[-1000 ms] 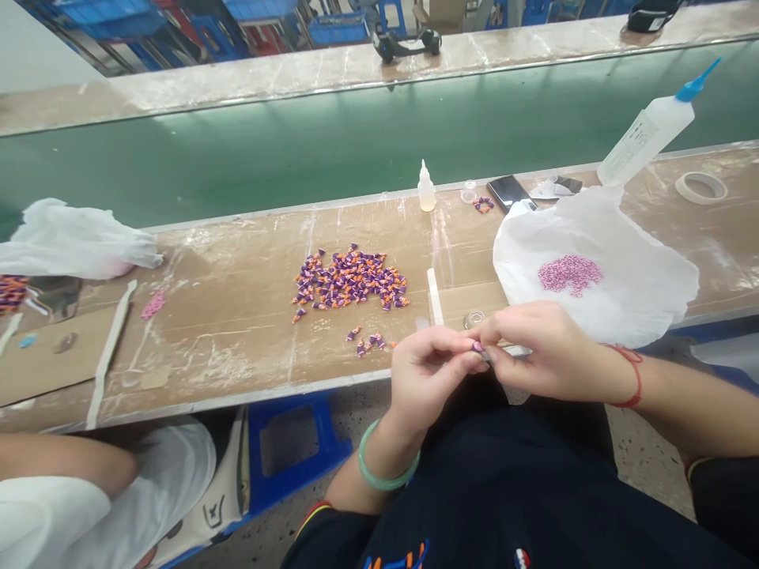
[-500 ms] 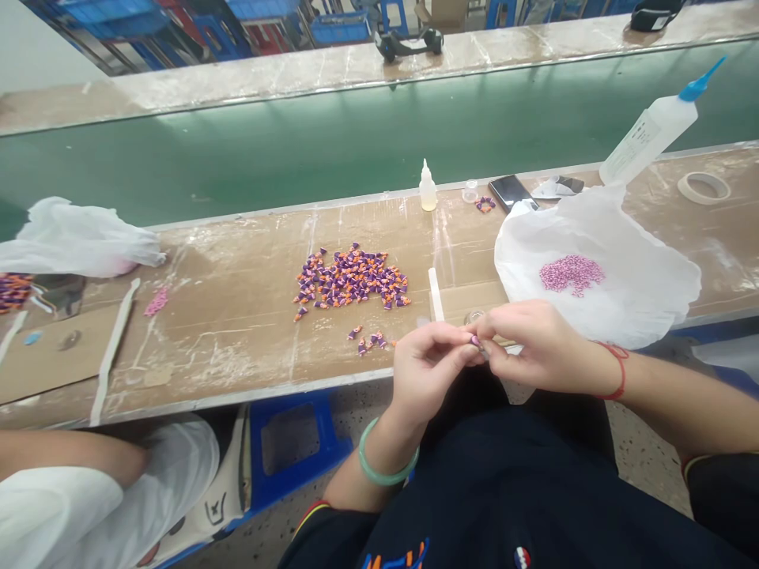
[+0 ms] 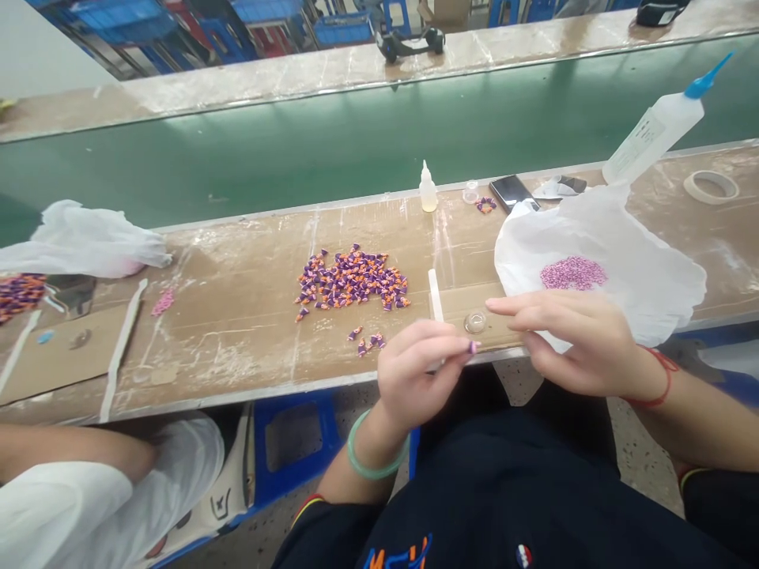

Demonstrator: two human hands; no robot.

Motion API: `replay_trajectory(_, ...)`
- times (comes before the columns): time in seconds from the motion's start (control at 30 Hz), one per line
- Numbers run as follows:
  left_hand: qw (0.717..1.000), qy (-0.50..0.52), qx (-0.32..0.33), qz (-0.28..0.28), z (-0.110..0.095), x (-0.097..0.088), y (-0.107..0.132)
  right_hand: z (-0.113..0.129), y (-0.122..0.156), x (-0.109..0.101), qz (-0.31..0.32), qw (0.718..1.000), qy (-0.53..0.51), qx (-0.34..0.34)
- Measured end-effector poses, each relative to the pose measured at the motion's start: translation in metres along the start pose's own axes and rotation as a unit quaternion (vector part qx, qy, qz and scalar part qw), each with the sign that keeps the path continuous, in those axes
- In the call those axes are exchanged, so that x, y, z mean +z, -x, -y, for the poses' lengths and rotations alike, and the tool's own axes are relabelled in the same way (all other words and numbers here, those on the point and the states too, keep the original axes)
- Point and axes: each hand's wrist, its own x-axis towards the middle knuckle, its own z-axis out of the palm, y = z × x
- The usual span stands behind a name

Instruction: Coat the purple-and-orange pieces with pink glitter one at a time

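Between the thumb and forefinger of my left hand [image 3: 418, 367] is a small purple figure piece [image 3: 473, 348] with a bit of pink on it. My right hand [image 3: 578, 340] is apart from it, to the right, with fingers stretched out and nothing seen in them. Under its fingertips, on a piece of cardboard, stands a small clear round dish [image 3: 475, 322]. A pile of purple and orange figure pieces [image 3: 353, 276] lies to the left, with several loose ones [image 3: 366, 341] nearer me. Small pink pieces [image 3: 573, 273] rest on a white plastic bag [image 3: 646, 276].
A white stick [image 3: 436, 295] lies left of the dish. Behind stand a small dropper bottle [image 3: 428, 188], a phone [image 3: 513, 193] and a large blue-tipped bottle [image 3: 658, 126]. A tape roll [image 3: 711, 187] lies far right. Another person's arm [image 3: 77, 454] is at the lower left.
My right hand has let go of the small piece and moved right, its fingers opening out. The purple piece stays in my left hand, which shifted slightly left. The clear dish now shows fully.
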Motion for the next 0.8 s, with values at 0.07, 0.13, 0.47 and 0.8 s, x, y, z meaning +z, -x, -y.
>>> replay_trajectory(0.07,0.995,-0.058,-0.074,0.033,0.015,-0.024,0.006,-0.009,0.010,-0.003,-0.009,1.000,0.021,0.019)
replay_trajectory(0.13,0.967,-0.145,-0.187,0.095,0.033,-0.054,0.016,-0.021,0.023,-0.006,-0.016,0.998,0.046,0.047)
replay_trajectory(0.47,0.886,-0.276,-0.332,0.171,0.083,-0.077,0.010,-0.055,0.059,-0.005,-0.033,0.983,0.096,0.156)
replay_trajectory(0.8,0.815,-0.375,-0.314,0.311,0.100,-0.053,-0.024,-0.064,0.077,-0.018,-0.057,0.965,0.123,0.226)
